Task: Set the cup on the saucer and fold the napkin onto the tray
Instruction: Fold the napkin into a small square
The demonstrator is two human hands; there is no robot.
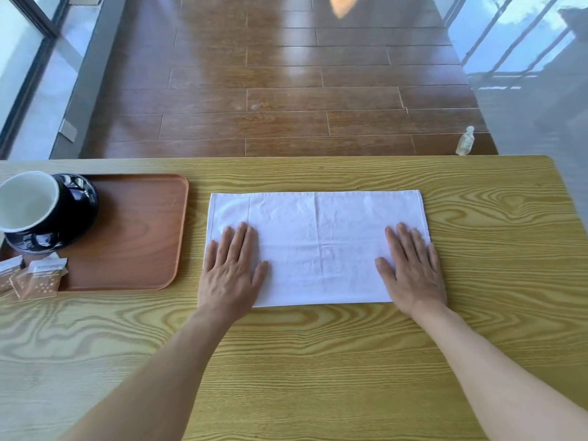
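Observation:
A white napkin (318, 246) lies flat on the wooden table (318, 361) as a wide rectangle, right of the tray. My left hand (230, 272) presses flat on its near left corner. My right hand (412, 272) presses flat on its near right corner. Both have straight fingers. The brown tray (143, 237) sits at the left. A black cup (31, 208) with a white inside stands on a black saucer (84, 198) at the tray's far left.
Several brown sachets (39, 278) lie on the tray's near left corner. Beyond the table's far edge is a wooden floor with a small clear bottle (465, 141) on it. Glass panels flank both sides.

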